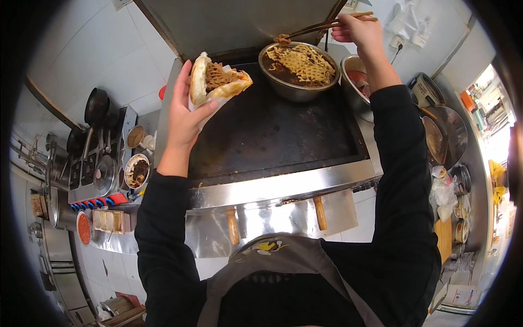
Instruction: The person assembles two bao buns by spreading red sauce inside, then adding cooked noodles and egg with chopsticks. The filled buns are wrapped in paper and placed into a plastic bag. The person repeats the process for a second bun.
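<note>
My left hand [184,109] is wrapped round a split flatbread [231,89] in a white wrapper, held above the left part of the griddle. Brown, lattice-cut slices [218,76] fill its opening. In my right hand [359,35] is a pair of long chopsticks [321,25], slanting left over a metal bowl [297,94]. Their tips pinch a small brown piece of food [282,39] above the bowl's far left rim. Dark sauce and a heap of yellowish, lattice-cut slices [305,64] lie in the bowl.
The black griddle [272,139] has a steel front edge and a raised lid [234,24]. A metal pot [354,82] with reddish contents stands right of the bowl. To the left are a stove with pans [97,106] and a tub of dark food [137,170]. Two wooden-handled scrapers [320,213] lie below.
</note>
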Demonstrator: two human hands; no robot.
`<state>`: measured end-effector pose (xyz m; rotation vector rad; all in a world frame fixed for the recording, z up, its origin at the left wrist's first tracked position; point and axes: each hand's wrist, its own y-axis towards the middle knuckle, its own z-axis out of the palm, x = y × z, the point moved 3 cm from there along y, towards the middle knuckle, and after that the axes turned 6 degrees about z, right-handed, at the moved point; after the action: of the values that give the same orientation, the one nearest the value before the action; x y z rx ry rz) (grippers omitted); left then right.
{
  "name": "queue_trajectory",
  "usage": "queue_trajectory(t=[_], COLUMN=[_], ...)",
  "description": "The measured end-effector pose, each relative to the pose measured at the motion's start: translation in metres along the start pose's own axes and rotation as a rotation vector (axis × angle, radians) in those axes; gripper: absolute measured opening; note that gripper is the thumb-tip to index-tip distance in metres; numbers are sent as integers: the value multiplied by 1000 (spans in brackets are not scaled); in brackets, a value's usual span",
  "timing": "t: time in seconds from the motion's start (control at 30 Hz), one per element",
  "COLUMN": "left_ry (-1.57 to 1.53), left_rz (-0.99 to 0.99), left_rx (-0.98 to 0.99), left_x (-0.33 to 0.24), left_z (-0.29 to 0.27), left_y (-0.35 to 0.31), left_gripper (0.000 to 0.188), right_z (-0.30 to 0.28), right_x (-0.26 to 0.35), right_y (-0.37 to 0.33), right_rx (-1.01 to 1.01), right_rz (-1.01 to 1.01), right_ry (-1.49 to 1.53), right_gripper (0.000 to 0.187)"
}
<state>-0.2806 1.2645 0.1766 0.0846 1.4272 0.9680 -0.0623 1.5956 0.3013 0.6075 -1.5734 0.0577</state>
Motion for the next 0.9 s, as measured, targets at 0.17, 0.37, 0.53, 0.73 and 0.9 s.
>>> queue_trajectory(t=[0.17,0.37,0.53,0.73,0.9], left_ry=[-37,-65,-95,-90,264], left_rz=[-51,-82,-21,53,43], left_rx=[23,43,48,-8,-156], left_x=[21,33,8,-48,-96], left_z=[15,26,30,-4,-74], left_y=[10,16,5,-54,-141], left_gripper=[100,103,104,110,112], right_z=[-14,-38,-16,70,154], right_x=[-4,25,58,66,55], right_y=[-13,-43,-92,-152,-209], right_rx=[-1,67,328,587,801], right_rz=[60,7,-43,106,238], right_ry=[-80,107,203,322,361], right_gripper=[22,22,18,17,19])
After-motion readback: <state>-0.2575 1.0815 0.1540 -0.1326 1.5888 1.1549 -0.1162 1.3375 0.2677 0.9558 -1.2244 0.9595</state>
